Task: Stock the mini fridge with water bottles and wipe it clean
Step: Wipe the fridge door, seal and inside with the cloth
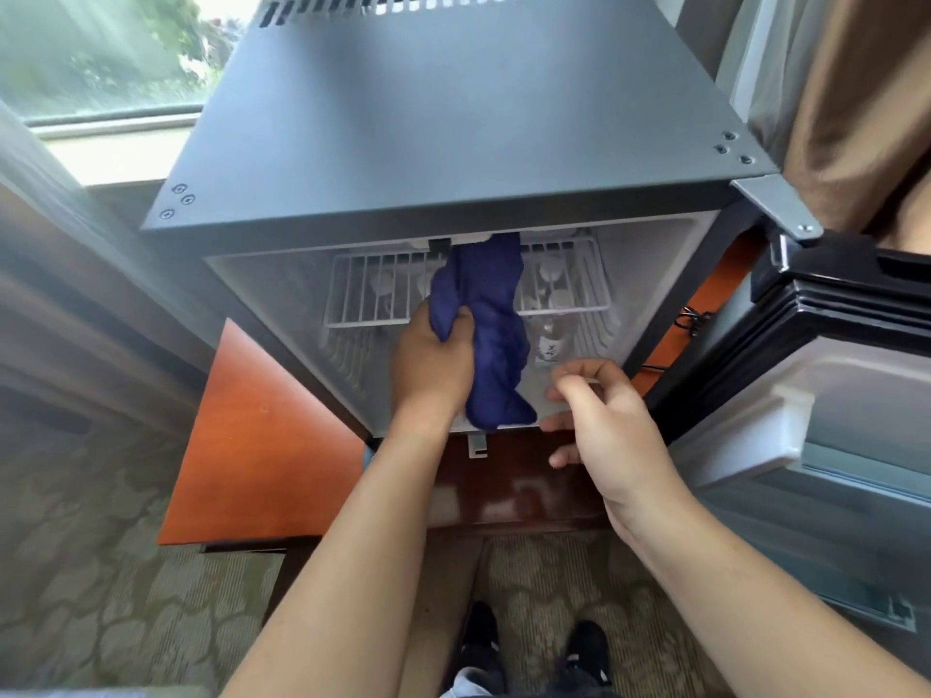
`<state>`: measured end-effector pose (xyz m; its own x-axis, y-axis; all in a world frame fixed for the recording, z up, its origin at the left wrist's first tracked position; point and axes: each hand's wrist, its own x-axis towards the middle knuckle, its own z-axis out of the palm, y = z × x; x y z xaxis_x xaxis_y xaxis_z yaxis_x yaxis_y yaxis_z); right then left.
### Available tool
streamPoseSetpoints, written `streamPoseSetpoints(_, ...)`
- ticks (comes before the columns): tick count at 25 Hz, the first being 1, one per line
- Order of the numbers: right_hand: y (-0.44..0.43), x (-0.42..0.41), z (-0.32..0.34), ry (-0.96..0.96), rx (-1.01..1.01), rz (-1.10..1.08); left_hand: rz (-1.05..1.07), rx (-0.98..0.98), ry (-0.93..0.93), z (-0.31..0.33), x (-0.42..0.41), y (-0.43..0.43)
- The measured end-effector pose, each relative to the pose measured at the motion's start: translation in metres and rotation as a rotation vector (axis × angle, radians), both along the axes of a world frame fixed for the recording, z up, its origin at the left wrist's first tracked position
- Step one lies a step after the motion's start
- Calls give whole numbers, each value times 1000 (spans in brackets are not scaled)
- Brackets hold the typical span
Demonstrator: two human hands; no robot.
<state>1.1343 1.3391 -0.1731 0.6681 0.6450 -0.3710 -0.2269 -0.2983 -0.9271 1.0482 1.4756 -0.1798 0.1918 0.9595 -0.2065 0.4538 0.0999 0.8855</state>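
A dark grey mini fridge [453, 118] stands on a wooden table, its door [831, 395] swung open to the right. My left hand [433, 360] grips a dark blue cloth [496, 335] that hangs in front of the white wire shelf [373, 294] inside. My right hand [599, 410] hovers at the lower front edge of the fridge opening, fingers loosely curled, holding nothing that I can see. Water bottles [551, 340] show dimly behind the shelf and below it, mostly hidden by the cloth and blur.
The reddish wooden table [262, 445] juts out at the left under the fridge. A window [101, 57] lies at the far left, a brown curtain [856, 93] at the right. A black cord [690, 319] hangs beside the fridge. Patterned carpet and my shoes [534, 642] are below.
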Motion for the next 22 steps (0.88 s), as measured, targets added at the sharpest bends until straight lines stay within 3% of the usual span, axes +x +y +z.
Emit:
streamPoseSetpoints(3,22,-15,0,71,25,216,111,-42,-180,6,-30,-11)
streamPoseSetpoints(5,40,-35,0,135,62,322,88,-61,-186,20,-48,-23)
streamPoseSetpoints(10,83,-70,15,49,186,196,-147,-129,-352,33,-106,-23)
streamPoseSetpoints(12,106,-74,27,7,201,150,-114,-28,-318,40,-132,-18)
streamPoseSetpoints(16,157,-82,54,-56,132,147,248,173,-193,45,-171,5)
streamPoseSetpoints(22,184,-99,41,-22,52,312,57,260,-93,51,-173,22)
